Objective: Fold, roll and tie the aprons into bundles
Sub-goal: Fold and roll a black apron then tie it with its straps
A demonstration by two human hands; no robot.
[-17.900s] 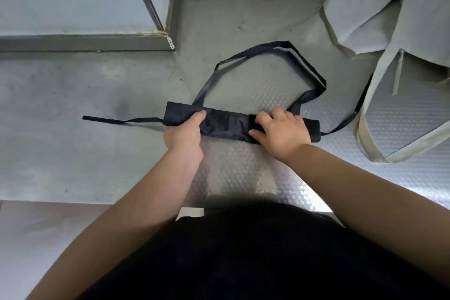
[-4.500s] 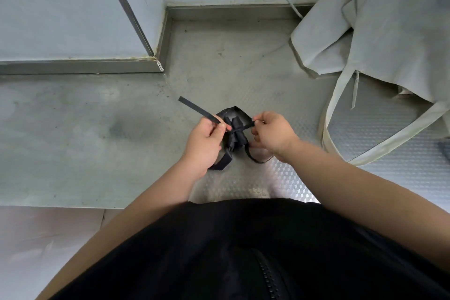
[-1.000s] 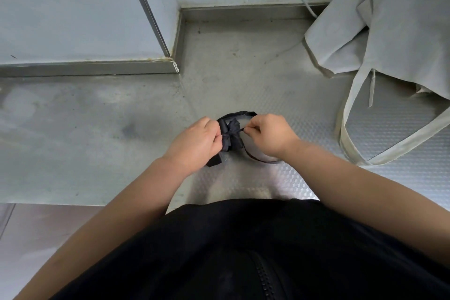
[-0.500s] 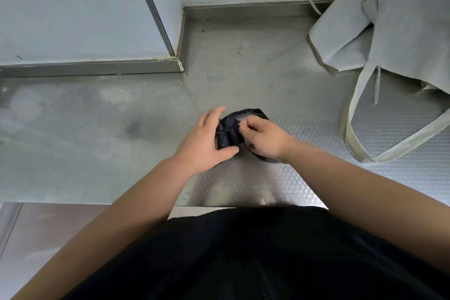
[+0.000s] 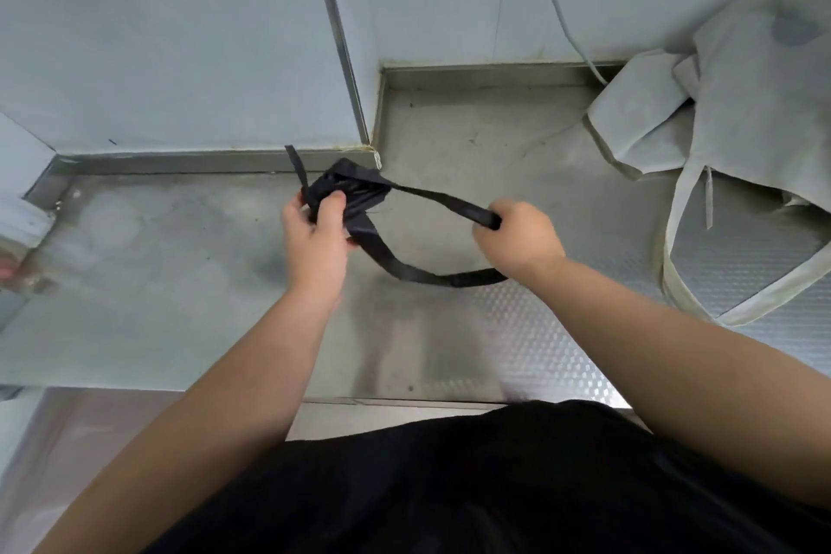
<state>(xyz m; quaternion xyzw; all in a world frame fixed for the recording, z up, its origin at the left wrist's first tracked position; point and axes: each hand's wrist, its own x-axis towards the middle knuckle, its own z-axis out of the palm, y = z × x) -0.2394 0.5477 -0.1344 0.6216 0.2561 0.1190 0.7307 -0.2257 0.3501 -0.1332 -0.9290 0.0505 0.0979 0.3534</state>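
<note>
I count two hands in my feed and one black apron bundle (image 5: 355, 193) between them. My left hand (image 5: 314, 238) grips the rolled bundle, thumb across its near face and fingers wrapped behind it. My right hand (image 5: 517, 238) is clenched around the long black strap (image 5: 431, 277). This strap runs from the bundle to my fist in a taut upper stretch, then sags back to the bundle as a slack lower curve, making one loop. One short strap end (image 5: 294, 162) sticks up from the bundle's left side. The bundle sits in front of the wall corner, over the far middle of the steel counter (image 5: 157, 283). I cannot tell whether it touches the metal. To the right, well apart from both hands, lies one heap of pale aprons (image 5: 755, 103) with pale ties trailing toward me. I cannot count how many aprons are in it. One grey cable (image 5: 553, 5) hangs down the wall behind the heap.
</note>
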